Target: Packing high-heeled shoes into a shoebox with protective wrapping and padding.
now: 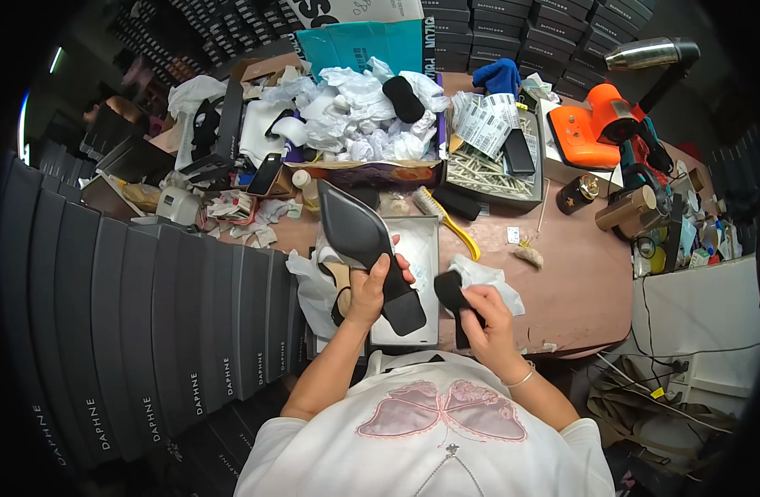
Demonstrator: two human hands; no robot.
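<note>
In the head view, the left hand (373,290) has its fingers wrapped around a black-soled shoe (355,225), held sole up over the open box (426,248) by the desk's (583,286) near edge. The right hand (489,323) has thumb and fingers pinched together on a black pad (450,290), just in front of white paper (503,286). Bare desktop shows from that paper to the rounded near right corner, while gray boxes (181,298) crowd the left edge.
</note>
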